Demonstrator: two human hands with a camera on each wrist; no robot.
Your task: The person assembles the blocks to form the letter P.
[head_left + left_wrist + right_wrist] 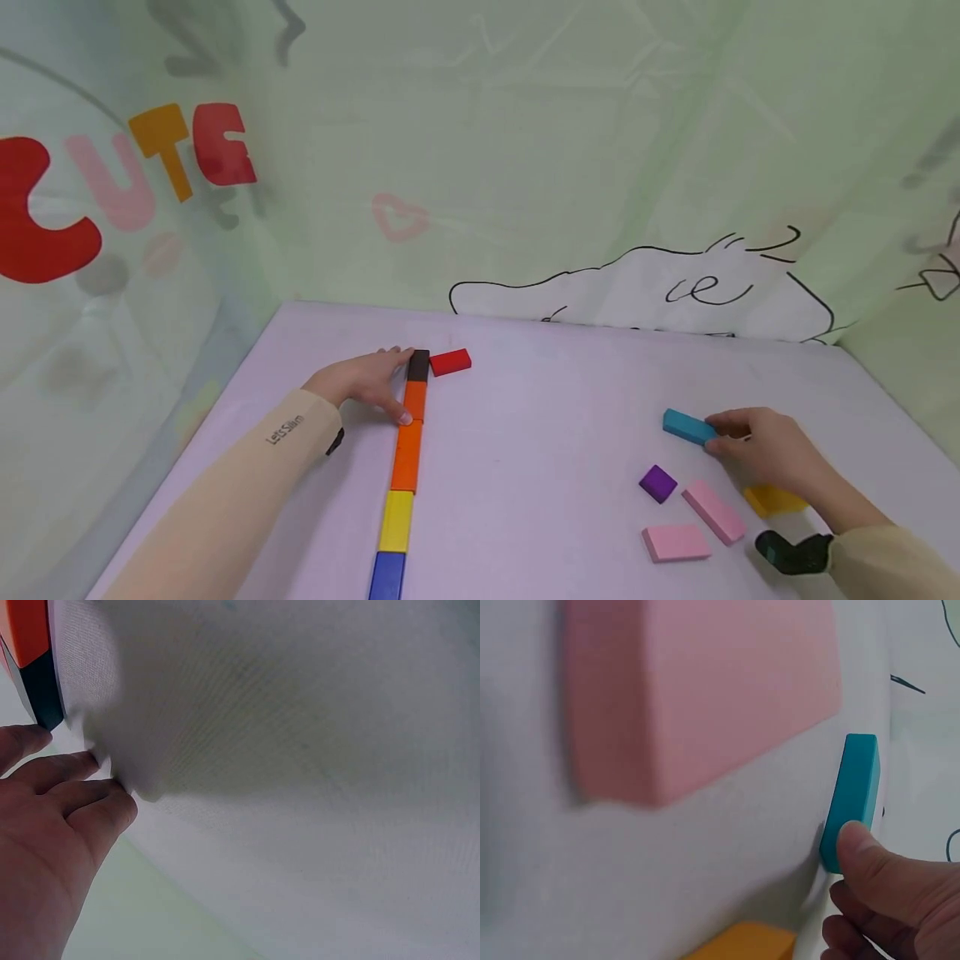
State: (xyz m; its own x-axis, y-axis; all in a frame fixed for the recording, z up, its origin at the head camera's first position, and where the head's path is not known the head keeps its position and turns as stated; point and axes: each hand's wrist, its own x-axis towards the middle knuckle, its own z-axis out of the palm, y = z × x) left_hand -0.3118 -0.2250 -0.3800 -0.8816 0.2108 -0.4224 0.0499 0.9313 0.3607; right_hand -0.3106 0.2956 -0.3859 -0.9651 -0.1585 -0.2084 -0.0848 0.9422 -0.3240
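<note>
In the head view a row of blocks runs up the left side of the table. From its far end come a black block (418, 365), two orange blocks (407, 456), a yellow block (397, 521) and a dark blue block (387, 575). Beside the row's left edge, my left hand (367, 379) is spread, an index fingertip at the black block and the thumb where the orange blocks meet. A red block (451, 362) lies against the black one's right side. Between thumb and fingers, my right hand (768, 446) pinches one end of a light blue block (851, 787).
Near the right hand lie a purple block (657, 483), two pink blocks (677, 542) and a yellow-orange block (772, 500), partly hidden by the hand. Pale green cloth walls (525, 150) enclose the lilac table (525, 467) at the back and sides.
</note>
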